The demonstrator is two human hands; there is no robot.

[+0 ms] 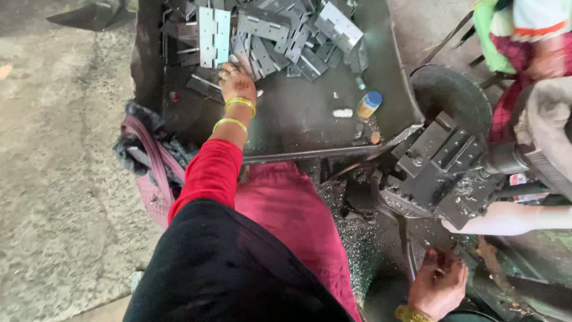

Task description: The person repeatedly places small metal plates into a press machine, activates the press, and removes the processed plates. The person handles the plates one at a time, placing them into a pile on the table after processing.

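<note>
My left hand (236,82) reaches forward into a dark metal tray (310,113) and rests its fingers on the near edge of a pile of grey metal hinges (280,36). Whether it grips one is hidden by the fingers. Two yellow bangles ring that wrist, above a red sleeve. My right hand (438,285) is low at the right, fingers curled near a dark metal part beside a black press machine (444,173). What it holds is unclear.
A small bottle with a blue cap (368,104) lies on the tray. Metal shavings (351,232) cover the floor by the machine. Another person's arm (512,217) and colourful clothes (524,36) are at the right. Cloth bags (149,161) lie left, on concrete floor.
</note>
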